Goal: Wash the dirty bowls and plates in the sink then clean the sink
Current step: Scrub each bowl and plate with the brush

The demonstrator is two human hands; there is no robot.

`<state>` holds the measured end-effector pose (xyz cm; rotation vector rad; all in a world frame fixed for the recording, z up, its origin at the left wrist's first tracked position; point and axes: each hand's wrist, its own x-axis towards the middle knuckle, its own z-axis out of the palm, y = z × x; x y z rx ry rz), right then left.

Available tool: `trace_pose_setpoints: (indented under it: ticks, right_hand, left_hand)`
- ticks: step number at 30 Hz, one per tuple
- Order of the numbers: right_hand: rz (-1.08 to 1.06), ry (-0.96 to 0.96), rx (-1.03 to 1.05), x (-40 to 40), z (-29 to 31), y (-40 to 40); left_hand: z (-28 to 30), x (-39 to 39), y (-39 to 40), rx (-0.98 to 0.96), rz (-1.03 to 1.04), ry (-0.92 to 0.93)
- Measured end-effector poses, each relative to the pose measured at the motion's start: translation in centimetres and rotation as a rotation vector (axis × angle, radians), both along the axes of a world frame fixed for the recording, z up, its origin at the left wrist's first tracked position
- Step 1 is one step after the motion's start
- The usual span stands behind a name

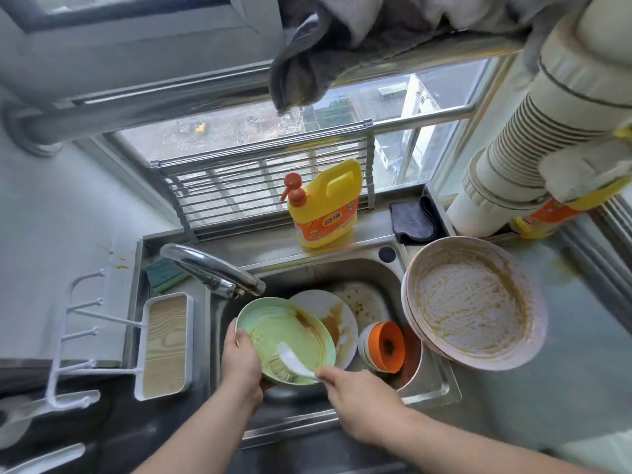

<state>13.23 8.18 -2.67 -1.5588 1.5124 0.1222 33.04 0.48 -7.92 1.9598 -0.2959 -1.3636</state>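
Here, over the steel sink (427, 388) beneath a window (239, 138), fingers grip plate (273, 333) and spoon (294, 362).

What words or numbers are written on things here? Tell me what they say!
Yellow soap bottle: its orange label has big white characters, too blurred to read.
Second yellow bottle beside the white pipe: orange label, mostly hidden, unreadable.
Nothing else shows any writing.

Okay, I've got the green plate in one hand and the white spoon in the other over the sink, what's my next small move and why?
Probably scrape the white spoon across the green plate toward its lower rim. The left hand grips the plate tilted over the sink, the right hand holds the spoon on its face, and brown residue remains there, so loosening it seems the sensible step before soap.
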Motion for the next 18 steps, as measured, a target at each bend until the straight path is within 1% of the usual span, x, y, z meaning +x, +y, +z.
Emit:
trace_pose_setpoints:
  ticks: [1,3,5,6,7,9,10,12,14,16,17,18]
  right_hand:
    - [-0.011,-0.015,-0.030,0.5,0.3,-0.8]
    - [-0.052,0.075,-0.089,-0.3,-1.6,-3.6]
    - [-0.030,0.197,-0.057,-2.3,-2.9,-4.5]
    - [-0.015,0.219,-0.056,-2.9,-3.1,-3.8]
    - [-0.019,0.196,-0.028,-2.7,-2.1,-2.4]
    - [-0.041,0.027,-0.014,-0.6,0.2,-0.2]
    - [-0.045,-0.014,-0.033,0.3,0.5,-0.4]
    - [-0.092,0.011,-0.054,0.4,-0.7,-2.3]
    - [-0.137,0.098,-0.063,-1.8,-2.2,-4.3]
    - [-0.084,0.174,-0.059,-2.9,-2.2,-3.6]
    - [-0.070,0.163,-0.030,-2.3,-1.4,-2.7]
    - [-0.059,0.108,-0.014,-1.3,-0.6,-1.6]
  left_hand:
    - [0.2,-0.7,0.3,-0.006,-0.040,0.003]
    - [0.3,-1.7,0.8,-0.007,-0.059,0.053]
    - [0.5,-1.4,0.0,-0.003,-0.015,0.073]
    - [0.3,-0.9,-0.5,0.002,0.009,0.062]
    - [-0.1,-0.5,-0.9,-0.001,0.018,0.047]
    - [-0.9,-0.5,-0.9,-0.006,0.019,0.027]
    - [-0.8,-1.0,-0.6,-0.004,0.013,0.034]
    - [-0.5,-1.9,-0.1,0.014,0.027,0.091]
    - [-0.5,-1.9,-0.1,0.060,0.060,0.127]
    - [-0.5,-1.2,-0.7,0.091,0.092,0.118]
    - [-0.7,-0.9,-0.8,0.092,0.104,0.108]
    - [-0.7,-1.0,-0.9,0.089,0.106,0.098]
